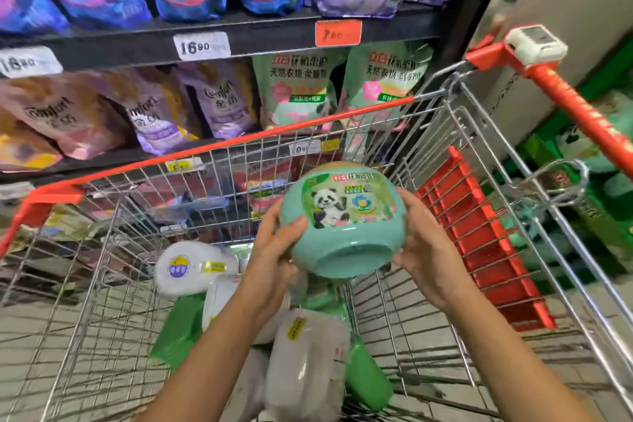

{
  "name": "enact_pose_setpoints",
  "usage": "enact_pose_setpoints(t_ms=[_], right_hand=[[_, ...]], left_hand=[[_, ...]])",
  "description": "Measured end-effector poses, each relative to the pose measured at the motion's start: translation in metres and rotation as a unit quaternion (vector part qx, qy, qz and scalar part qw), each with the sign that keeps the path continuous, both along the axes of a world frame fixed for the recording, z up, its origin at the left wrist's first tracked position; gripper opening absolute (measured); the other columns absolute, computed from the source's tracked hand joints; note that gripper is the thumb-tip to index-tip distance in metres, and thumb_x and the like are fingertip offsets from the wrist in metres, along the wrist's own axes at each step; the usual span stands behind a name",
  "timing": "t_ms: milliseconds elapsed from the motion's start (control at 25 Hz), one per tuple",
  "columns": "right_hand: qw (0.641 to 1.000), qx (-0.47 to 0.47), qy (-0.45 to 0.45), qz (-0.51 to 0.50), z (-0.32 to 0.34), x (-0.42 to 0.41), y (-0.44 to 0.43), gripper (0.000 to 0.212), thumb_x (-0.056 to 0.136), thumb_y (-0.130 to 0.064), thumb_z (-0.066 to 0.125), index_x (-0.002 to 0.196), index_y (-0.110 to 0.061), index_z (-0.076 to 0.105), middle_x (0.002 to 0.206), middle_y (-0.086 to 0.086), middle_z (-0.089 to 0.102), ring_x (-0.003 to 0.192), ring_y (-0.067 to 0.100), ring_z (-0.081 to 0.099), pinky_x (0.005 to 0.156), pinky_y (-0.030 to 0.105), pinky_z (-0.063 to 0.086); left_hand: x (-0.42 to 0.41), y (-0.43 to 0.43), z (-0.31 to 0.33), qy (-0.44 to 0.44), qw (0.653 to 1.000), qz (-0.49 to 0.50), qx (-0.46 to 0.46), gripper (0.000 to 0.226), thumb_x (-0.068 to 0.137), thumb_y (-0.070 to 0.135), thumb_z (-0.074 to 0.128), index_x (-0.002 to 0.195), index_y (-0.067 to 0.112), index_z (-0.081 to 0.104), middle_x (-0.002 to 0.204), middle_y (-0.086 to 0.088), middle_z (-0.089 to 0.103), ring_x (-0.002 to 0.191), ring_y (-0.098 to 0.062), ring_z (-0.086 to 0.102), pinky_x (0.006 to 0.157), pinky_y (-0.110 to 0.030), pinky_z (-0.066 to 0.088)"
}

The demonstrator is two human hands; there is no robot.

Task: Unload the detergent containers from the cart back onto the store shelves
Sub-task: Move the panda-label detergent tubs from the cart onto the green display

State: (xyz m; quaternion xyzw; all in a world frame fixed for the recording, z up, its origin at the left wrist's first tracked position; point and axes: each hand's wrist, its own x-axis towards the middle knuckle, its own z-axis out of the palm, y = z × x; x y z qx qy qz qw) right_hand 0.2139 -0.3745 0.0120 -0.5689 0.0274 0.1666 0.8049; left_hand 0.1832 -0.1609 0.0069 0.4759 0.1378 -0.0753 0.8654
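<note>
Gripping teal tub (342, 226) from both sides, clear above cart (205, 151) floor. Wrapping left hand (274, 250) round its left flank, thumb touching panda label. Cupping right hand (426, 250) round its right flank. Tilting it base toward camera. Seeing white tubs (193, 267) and green pouches (178, 329) lying below in cart bottom, red flap (479, 243) leaning on cart's right wall. Facing shelf (274, 34) beyond cart rim, carrying purple pouches (219, 103) and green bags (298, 89), price tags (201, 46) sitting on its edge.
</note>
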Motion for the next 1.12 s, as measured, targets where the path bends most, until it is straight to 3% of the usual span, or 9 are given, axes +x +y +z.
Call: enact_pose_setpoints(t_ms=[80,280,400,480,600,880,1000,1120], right_hand=[[1.0,0.025,-0.001,0.0,0.007,-0.003,0.004,0.097,0.053,-0.062,0.083,0.133,-0.019,0.051,0.128,0.009,0.063,0.112,0.027,0.063,0.089,0.049,0.054],[0.997,0.069,-0.016,0.006,0.008,-0.007,0.001,0.078,0.072,-0.031,0.077,0.139,-0.012,0.043,0.135,0.022,0.054,0.12,0.042,0.055,0.1,0.059,0.042],[0.997,0.069,-0.024,-0.006,0.008,-0.013,-0.004,0.071,0.076,-0.026,0.073,0.139,-0.013,0.043,0.135,0.023,0.054,0.118,0.043,0.055,0.098,0.059,0.044],[0.998,0.053,-0.036,-0.017,0.014,-0.02,-0.005,0.064,0.079,-0.019,0.064,0.14,-0.015,0.043,0.133,0.021,0.057,0.115,0.041,0.059,0.091,0.052,0.053],[0.997,0.032,-0.062,-0.038,0.022,-0.038,-0.005,0.063,0.077,-0.018,0.066,0.137,-0.018,0.046,0.126,0.017,0.062,0.106,0.037,0.065,0.078,0.039,0.06],[0.97,-0.029,-0.109,-0.215,0.059,-0.126,-0.019,0.057,0.08,-0.028,0.065,0.134,-0.025,0.047,0.12,0.01,0.067,0.101,0.031,0.069,0.077,0.036,0.06],[0.935,-0.057,-0.144,-0.319,0.079,-0.176,-0.03,0.058,0.079,-0.035,0.067,0.132,-0.026,0.048,0.118,0.01,0.067,0.099,0.03,0.07,0.076,0.035,0.06],[0.892,-0.073,-0.179,-0.409,0.101,-0.224,-0.048,0.051,0.079,-0.035,0.071,0.126,-0.026,0.051,0.11,0.004,0.07,0.093,0.024,0.072,0.069,0.027,0.058]], left_hand=[[-0.006,0.0,0.002,-0.032,0.999,-0.005,0.033,0.078,0.064,0.017,0.073,0.137,0.023,0.047,0.127,-0.009,0.064,0.105,-0.025,0.066,0.075,-0.038,0.059],[-0.018,-0.008,0.015,-0.087,0.995,-0.023,0.049,0.093,0.052,0.018,0.075,0.14,0.019,0.043,0.13,-0.009,0.059,0.105,-0.024,0.065,0.071,-0.031,0.057],[-0.02,-0.017,0.021,-0.092,0.994,-0.011,0.052,0.081,0.063,0.011,0.07,0.139,0.018,0.043,0.128,-0.009,0.061,0.101,-0.021,0.066,0.07,-0.03,0.057],[-0.019,-0.023,0.025,-0.085,0.996,0.007,0.034,0.062,0.076,0.021,0.061,0.136,0.017,0.045,0.117,-0.005,0.067,0.093,-0.017,0.07,0.066,-0.028,0.057],[-0.024,-0.025,0.028,-0.087,0.995,-0.002,0.046,0.056,0.08,0.03,0.059,0.133,0.019,0.047,0.108,0.001,0.072,0.09,-0.015,0.071,0.065,-0.026,0.058],[-0.042,-0.047,0.054,-0.169,0.97,-0.148,0.093,0.063,0.075,0.045,0.065,0.131,0.021,0.051,0.11,0.002,0.071,0.096,-0.015,0.07,0.072,-0.026,0.057],[-0.058,-0.076,0.073,-0.232,0.941,-0.215,0.121,0.065,0.078,0.053,0.057,0.133,0.019,0.049,0.11,0.003,0.07,0.1,-0.018,0.069,0.078,-0.031,0.058],[-0.079,-0.117,0.093,-0.289,0.91,-0.277,0.107,0.061,0.082,0.052,0.053,0.13,0.015,0.05,0.109,0.005,0.07,0.099,-0.014,0.068,0.077,-0.026,0.056]])
